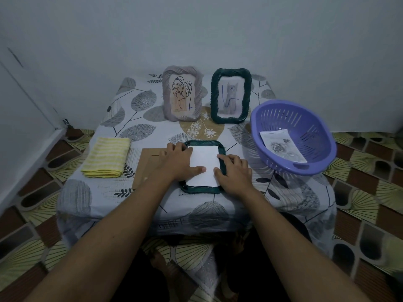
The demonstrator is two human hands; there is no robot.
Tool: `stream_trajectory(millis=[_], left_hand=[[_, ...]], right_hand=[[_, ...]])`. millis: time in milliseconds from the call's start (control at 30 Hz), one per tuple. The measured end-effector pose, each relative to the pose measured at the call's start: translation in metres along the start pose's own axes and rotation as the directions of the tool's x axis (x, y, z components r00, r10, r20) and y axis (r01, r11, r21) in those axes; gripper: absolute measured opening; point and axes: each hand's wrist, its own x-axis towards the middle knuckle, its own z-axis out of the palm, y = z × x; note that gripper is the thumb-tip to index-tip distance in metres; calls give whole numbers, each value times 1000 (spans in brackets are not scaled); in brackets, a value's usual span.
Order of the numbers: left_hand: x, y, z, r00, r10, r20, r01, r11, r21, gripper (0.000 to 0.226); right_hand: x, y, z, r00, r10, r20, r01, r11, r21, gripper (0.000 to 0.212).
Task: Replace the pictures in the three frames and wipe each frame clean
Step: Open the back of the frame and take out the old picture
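Note:
A dark green woven frame (201,189) lies face down near the table's front edge, with a white sheet (205,165) in its opening. My left hand (180,160) rests on the frame's left side, fingers over the top-left corner and thumb pressing the sheet. My right hand (234,172) lies on the frame's right edge, fingertips touching the sheet. A brown backing board (148,166) lies flat to the left, partly under my left forearm. At the back stand a grey frame (182,94) with a leaf drawing and a second green frame (231,95) with a cat picture.
A folded yellow striped cloth (105,158) lies at the table's left. A purple plastic basket (293,136) at the right holds a printed picture (283,147). The leaf-patterned tablecloth (152,127) covers a small table against a grey wall, with tiled floor around.

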Motion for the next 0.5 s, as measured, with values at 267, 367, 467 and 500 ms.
stream_trajectory(millis=[267, 367, 467, 500], left_hand=[[-3, 2, 1, 998, 58, -32, -58, 998, 0, 72], [-1, 2, 0, 998, 55, -25, -56, 998, -9, 80], [0, -3, 4, 1000, 29, 8, -29, 999, -29, 91], [1, -4, 5, 999, 30, 13, -29, 999, -27, 92]], right_hand=[[-1, 0, 0, 1000, -5, -2, 5, 1000, -3, 52], [-1, 0, 0, 1000, -7, -1, 7, 1000, -3, 52], [-1, 0, 0, 1000, -6, -2, 6, 1000, -9, 53], [-2, -1, 0, 1000, -5, 0, 5, 1000, -12, 53]])
